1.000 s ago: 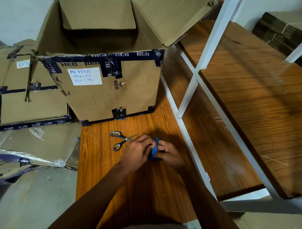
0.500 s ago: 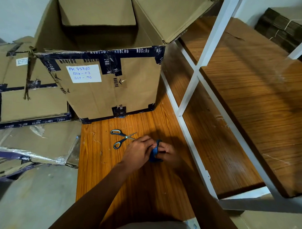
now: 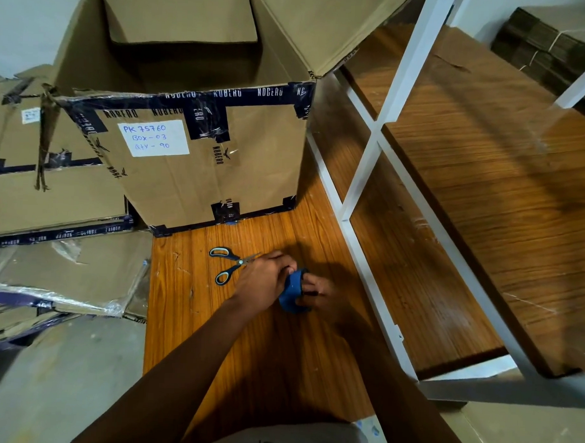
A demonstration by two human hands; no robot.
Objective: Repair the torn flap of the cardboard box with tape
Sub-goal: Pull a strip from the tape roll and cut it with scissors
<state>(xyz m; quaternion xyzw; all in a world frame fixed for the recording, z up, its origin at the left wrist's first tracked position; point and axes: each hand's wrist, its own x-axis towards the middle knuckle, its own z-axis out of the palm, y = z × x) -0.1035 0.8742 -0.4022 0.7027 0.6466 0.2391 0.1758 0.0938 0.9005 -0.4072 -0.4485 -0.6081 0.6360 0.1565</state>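
Observation:
A large open cardboard box stands at the back of the wooden board, its flaps up and its seams edged with dark printed tape. A torn strip of cardboard hangs at its front left corner. In front of the box both hands hold a blue roll of tape low over the board. My right hand grips the roll with fingers through its core. My left hand pinches the roll's top edge with its fingertips. Scissors with blue-grey handles lie just left of the hands.
Flattened and stacked cardboard boxes fill the left side. A white metal rack frame with wooden shelves stands to the right. Bundled cardboard sits on the far right shelf. Grey floor lies at lower left.
The view has tilted slightly so the box sits higher in frame. Both hands stay on the blue roll, and the left fingers have shifted along its top edge.

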